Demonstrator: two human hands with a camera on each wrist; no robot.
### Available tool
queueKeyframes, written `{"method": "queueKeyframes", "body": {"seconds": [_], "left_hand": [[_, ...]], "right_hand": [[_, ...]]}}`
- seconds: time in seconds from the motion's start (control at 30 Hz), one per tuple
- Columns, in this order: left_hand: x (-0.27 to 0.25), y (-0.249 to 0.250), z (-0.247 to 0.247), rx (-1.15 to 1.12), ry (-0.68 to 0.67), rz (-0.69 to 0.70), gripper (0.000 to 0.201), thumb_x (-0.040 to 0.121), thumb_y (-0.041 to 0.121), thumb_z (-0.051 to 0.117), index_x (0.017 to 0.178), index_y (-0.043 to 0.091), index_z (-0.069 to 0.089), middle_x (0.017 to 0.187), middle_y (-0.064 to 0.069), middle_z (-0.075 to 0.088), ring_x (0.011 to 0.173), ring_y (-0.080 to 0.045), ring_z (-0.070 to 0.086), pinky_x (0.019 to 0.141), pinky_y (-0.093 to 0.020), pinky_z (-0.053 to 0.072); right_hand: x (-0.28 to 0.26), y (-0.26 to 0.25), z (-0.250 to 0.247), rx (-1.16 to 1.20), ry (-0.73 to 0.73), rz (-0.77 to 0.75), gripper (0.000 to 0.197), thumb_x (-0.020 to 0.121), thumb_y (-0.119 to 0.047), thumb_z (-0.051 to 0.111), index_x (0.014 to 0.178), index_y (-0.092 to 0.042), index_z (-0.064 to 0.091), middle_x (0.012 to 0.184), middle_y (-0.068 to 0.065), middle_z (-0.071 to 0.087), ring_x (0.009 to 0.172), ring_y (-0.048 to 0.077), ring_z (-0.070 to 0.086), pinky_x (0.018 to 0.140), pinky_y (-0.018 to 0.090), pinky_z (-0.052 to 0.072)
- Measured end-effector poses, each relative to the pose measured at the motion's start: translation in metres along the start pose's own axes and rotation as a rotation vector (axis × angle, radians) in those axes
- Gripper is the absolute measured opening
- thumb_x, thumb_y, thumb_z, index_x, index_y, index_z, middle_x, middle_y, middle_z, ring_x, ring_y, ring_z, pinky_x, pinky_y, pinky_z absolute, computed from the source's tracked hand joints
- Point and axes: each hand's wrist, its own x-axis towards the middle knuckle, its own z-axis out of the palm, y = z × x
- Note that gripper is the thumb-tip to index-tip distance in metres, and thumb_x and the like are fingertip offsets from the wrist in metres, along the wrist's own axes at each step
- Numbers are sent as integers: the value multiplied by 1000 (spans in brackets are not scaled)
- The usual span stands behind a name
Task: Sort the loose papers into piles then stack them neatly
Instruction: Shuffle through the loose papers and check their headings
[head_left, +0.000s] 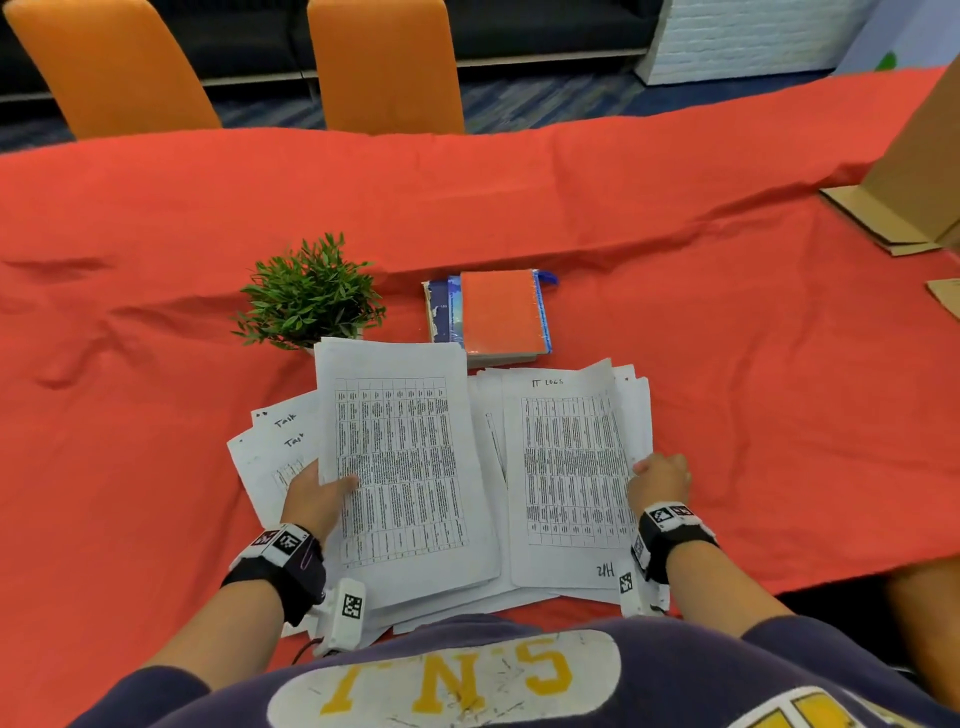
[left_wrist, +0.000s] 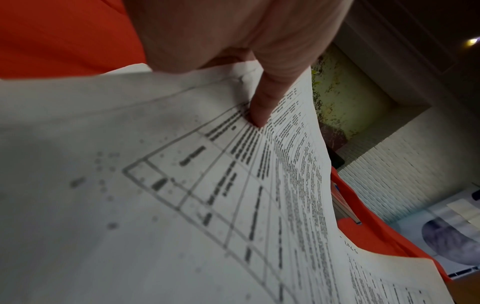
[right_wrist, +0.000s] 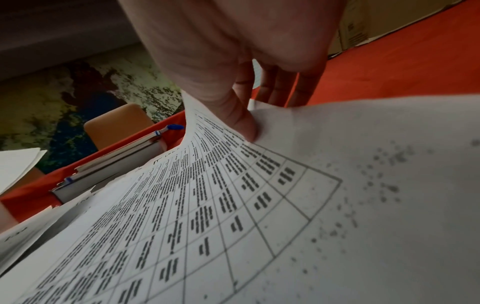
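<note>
Loose white papers printed with tables lie in a spread heap at the near edge of the red table. My left hand pinches the left edge of a lifted bundle of table sheets, thumb on top and the other fingers hidden underneath. My right hand pinches the right edge of a sheet headed "IT LOGS", thumb on top and fingers below. Sheets marked "Task" fan out under the left bundle. More sheets lie beneath both.
A small green potted plant stands just behind the left bundle. A stack of notebooks with an orange cover lies behind the papers. Cardboard pieces sit at the far right. Two orange chairs stand across the table.
</note>
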Motion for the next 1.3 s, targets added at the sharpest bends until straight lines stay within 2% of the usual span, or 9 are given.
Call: {"method": "queueKeyframes", "body": {"seconds": [0.1,0.2,0.4,0.53,0.63,0.97,1.03,1.17,1.3], "left_hand": [[-4,3,3,12,2,6,42,90,6,61,131,6,52,130,-11,58,120,-30,53,100,-38,37],[-7,6,5,14,7,1,44,90,5,60,132,4,50,128,-11,57,120,-30,52,100,-36,36],[-9,3,7,-12,-9,-18,39,89,6,62,127,9,55,119,-7,62,101,-20,53,92,-32,38],[-14,5,7,-2,-11,-14,39,89,5,61,128,8,55,108,-1,58,100,-20,52,90,-31,38],[-14,4,5,9,-5,-10,36,89,5,61,124,9,57,113,-5,62,101,-22,55,90,-32,39],[-15,5,3,19,10,0,35,89,5,61,124,9,57,116,-7,63,102,-22,55,95,-36,41],[-16,7,4,11,10,1,35,89,5,60,124,10,57,114,-5,61,100,-21,54,92,-33,39],[-14,10,7,-9,9,-3,36,89,5,60,125,10,56,113,-4,60,100,-21,53,90,-32,39],[-7,11,9,-9,7,-6,34,89,6,60,123,8,58,115,-7,64,103,-23,57,89,-32,41]], "right_hand": [[0,2,1,88,-1,-77,30,80,12,45,70,-12,59,115,16,49,107,34,52,90,41,48],[0,5,0,122,22,-120,31,79,12,44,67,-12,57,111,18,50,99,35,55,78,31,45],[-2,8,4,-11,15,-68,18,82,2,55,77,-11,66,129,13,42,116,33,39,83,27,33],[5,5,9,13,-67,-44,19,85,-7,57,68,-15,61,113,19,55,96,35,58,85,35,51],[12,2,9,26,-106,-9,7,81,-9,64,87,-8,67,110,19,61,94,33,62,85,35,53],[20,-2,-1,293,-187,37,41,87,3,55,128,-2,53,126,21,59,105,34,60,81,32,48],[22,1,-13,295,-148,-4,37,90,-4,54,127,-1,56,124,20,61,103,33,61,86,35,50],[29,8,-51,365,1,-85,20,90,-6,49,102,1,64,88,22,66,79,34,62,67,38,50],[27,-2,-97,479,106,-238,10,89,-12,58,90,-3,62,83,15,64,70,26,56,62,34,45]]}}
